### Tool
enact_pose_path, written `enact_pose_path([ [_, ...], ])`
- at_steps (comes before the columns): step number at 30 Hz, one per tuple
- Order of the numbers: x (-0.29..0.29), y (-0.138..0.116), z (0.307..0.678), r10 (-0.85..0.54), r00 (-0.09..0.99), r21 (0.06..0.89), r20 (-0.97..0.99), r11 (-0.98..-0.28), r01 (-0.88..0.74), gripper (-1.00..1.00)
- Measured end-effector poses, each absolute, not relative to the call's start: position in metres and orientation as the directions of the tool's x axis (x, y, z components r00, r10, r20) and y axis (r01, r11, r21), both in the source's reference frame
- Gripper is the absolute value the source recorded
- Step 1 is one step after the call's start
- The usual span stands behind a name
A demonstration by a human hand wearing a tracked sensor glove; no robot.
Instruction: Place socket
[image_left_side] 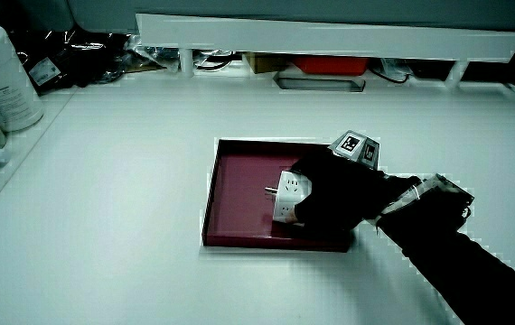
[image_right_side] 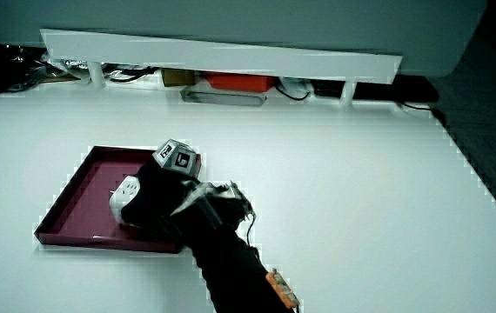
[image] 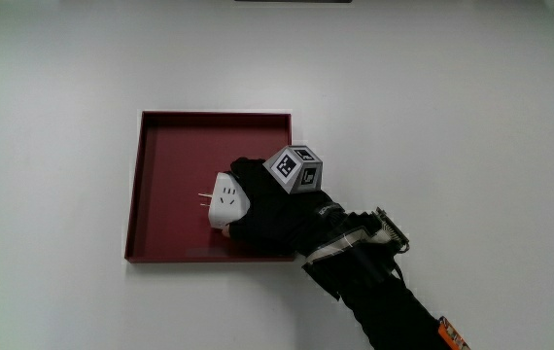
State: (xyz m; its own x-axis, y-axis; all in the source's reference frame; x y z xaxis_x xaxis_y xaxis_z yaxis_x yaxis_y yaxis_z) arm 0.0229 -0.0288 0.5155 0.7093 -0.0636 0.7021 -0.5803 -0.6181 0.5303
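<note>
Nearest to us, the black-sleeved forearm point(image: 384, 301) reaches from the person's side of the white table point(image: 452, 117) to the gloved hand point(image: 272, 209), which lies over the dark red tray point(image: 170, 146), above the part of the tray nearest the person. We see the hand's fingers curled round a white socket point(image: 226, 200), grasping it from the forearm's side. The socket is over the tray floor; we cannot tell whether it touches the floor or is held just above it. Metal prongs point(image: 204, 201) stick out of the socket's free face, pointing away from the hand. The patterned cube point(image: 294, 169) sits on the back of the glove. In both side views we find the same arrangement: the hand point(image_left_side: 334, 194) closed on the socket point(image_left_side: 292, 191) within the tray point(image_left_side: 239, 167), and again the hand point(image_right_side: 157, 200), socket point(image_right_side: 124, 193) and tray point(image_right_side: 78, 187). A low white partition point(image_left_side: 330, 36) borders the table farthest from the person, and a white cylindrical container point(image_left_side: 0, 77) stands at the table's edge in a side view.
</note>
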Motion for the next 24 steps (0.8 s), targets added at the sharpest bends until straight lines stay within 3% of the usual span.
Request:
enact_pose_path([
  [4,0.024,-0.028,0.519,-0.054,0.713,0.534,0.699,-0.624,-0.571,0.00],
  [15,0.028,-0.024,0.519,-0.063,0.715,0.543,0.696,-0.605,-0.582,-0.58],
  [19,0.038,-0.024,0.509,-0.067,0.678,0.519,0.732,-0.590,-0.618,-0.79],
  [21,0.047,-0.024,0.513,0.003,0.627,0.530,0.779,-0.538,-0.656,-0.89],
  [24,0.062,-0.022,0.500,0.006,0.602,0.509,0.798,-0.542,-0.669,-1.00],
])
